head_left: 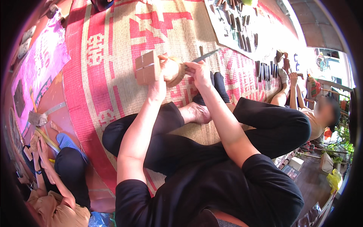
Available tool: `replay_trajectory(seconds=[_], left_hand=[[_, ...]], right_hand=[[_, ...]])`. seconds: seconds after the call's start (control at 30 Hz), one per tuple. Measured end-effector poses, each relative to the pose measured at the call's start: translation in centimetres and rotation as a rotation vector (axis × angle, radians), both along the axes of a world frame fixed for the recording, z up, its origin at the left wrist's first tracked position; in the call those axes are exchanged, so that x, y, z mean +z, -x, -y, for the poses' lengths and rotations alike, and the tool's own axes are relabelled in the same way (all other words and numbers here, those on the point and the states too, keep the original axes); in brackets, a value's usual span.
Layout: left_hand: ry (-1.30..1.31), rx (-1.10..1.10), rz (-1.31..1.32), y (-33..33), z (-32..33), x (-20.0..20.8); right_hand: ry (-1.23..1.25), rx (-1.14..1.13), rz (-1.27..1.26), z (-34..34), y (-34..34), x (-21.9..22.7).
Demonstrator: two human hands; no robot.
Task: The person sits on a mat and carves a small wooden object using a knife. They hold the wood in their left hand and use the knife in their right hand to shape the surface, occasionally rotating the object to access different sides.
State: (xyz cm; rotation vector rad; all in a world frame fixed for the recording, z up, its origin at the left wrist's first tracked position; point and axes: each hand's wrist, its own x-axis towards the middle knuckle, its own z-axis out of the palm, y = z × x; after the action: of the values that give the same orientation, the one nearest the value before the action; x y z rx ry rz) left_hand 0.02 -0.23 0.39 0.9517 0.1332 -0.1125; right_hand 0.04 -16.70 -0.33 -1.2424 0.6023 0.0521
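My left hand [160, 81] is closed round a wooden carving with a square block base [146, 68], held up above the mat. Thin pale lines cross on the face of the block. The carving's rounded, ridged end [175, 73] points toward my right hand [200, 73]. That hand pinches a slim carving tool [207, 55], whose grey, blade-like length sticks out to the far right. Its other end meets the rounded wood or lies very close to it; my fingers hide the exact contact.
I sit cross-legged on a red and straw-coloured woven mat [124, 72]. Several carving tools [238, 26] lie on a white sheet at the far right, with another row [266, 71] nearer. One person [56, 189] works at the left, another [314, 113] at the right. A mallet [38, 118] rests at the left.
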Motion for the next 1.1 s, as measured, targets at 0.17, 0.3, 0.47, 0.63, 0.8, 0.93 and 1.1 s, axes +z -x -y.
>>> replay_trajectory(seconds=[0.17,0.3,0.47,0.63,0.8,0.93,1.1], left_hand=[[0.258,0.039,-0.140,-0.7,-1.1,-0.3],[0.249,0.039,-0.168,-0.5,-1.0,0.3],[0.249,0.057,-0.158,-0.3,-1.1,0.7],[0.370,0.054,-0.169,-1.0,-1.6,-0.2],[0.505,0.063,-0.238,-1.6,-2.0,-0.2],[0.531,0.044,-0.229,-2.0,-2.9,-0.4],[0.513,-0.051,-0.160,-1.9,-2.1,-1.7]], right_hand=[[-0.027,-0.007,-0.020,1.6,0.5,-0.4],[0.008,0.049,0.032,-2.0,0.5,1.5],[-0.026,-0.051,0.046,-0.6,0.0,0.6],[0.160,0.025,0.090,4.7,-2.0,1.3],[0.846,0.311,0.166,9.5,-12.3,12.5],[1.481,0.635,0.383,14.6,-15.3,23.7],[1.681,0.640,0.378,20.4,-10.9,31.2]])
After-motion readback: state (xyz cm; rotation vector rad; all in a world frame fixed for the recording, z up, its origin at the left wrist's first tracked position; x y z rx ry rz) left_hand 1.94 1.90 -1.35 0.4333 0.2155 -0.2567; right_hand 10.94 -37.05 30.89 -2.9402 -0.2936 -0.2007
